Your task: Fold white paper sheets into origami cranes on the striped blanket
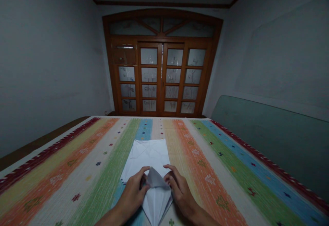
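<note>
Folded paper point(156, 200): bottom centre, between 2 hands
Left hand point(134, 189): pinching left edge
Right hand point(181, 191): pinching right edge
White sheet point(149, 152): lower centre

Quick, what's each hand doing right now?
Left hand: partly closed, holding the folded white paper by its left edge.
Right hand: partly closed, holding the same paper's right edge.

I am reading no text, label, brand, number or sign on the folded paper point(157, 198) between my left hand point(134, 189) and right hand point(181, 191). Beyond them, the white sheet point(149, 154) and the glass door panes point(149, 56) are showing no legible lettering.
</note>
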Demonstrator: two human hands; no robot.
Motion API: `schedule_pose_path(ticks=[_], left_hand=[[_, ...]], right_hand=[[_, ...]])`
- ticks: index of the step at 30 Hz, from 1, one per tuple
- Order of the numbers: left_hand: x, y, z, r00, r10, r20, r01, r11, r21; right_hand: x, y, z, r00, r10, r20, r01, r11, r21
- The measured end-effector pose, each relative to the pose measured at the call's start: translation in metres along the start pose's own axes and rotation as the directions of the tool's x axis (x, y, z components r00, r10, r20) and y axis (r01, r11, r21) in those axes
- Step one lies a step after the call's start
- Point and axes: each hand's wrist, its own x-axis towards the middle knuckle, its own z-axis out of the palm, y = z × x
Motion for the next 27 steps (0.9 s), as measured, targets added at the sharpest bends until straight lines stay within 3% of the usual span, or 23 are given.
schedule_pose_path(ticks=[5,15,27], left_hand=[[0.0,0.0,-0.004,0.999,-0.039,0.015,0.038,0.999,0.035],[-0.003,0.006,-0.009,1.0,-0.024,0.001,0.024,0.999,-0.034],[-0.008,0.009,-0.009,1.0,-0.001,-0.001,0.001,0.999,-0.038]], right_hand=[[0.001,0.006,-0.001,0.997,0.046,0.067,-0.058,0.978,0.2],[0.007,0.01,-0.01,0.958,0.145,0.246,-0.243,0.869,0.432],[0.007,0.014,0.004,0.936,0.296,0.19,-0.35,0.833,0.428]])
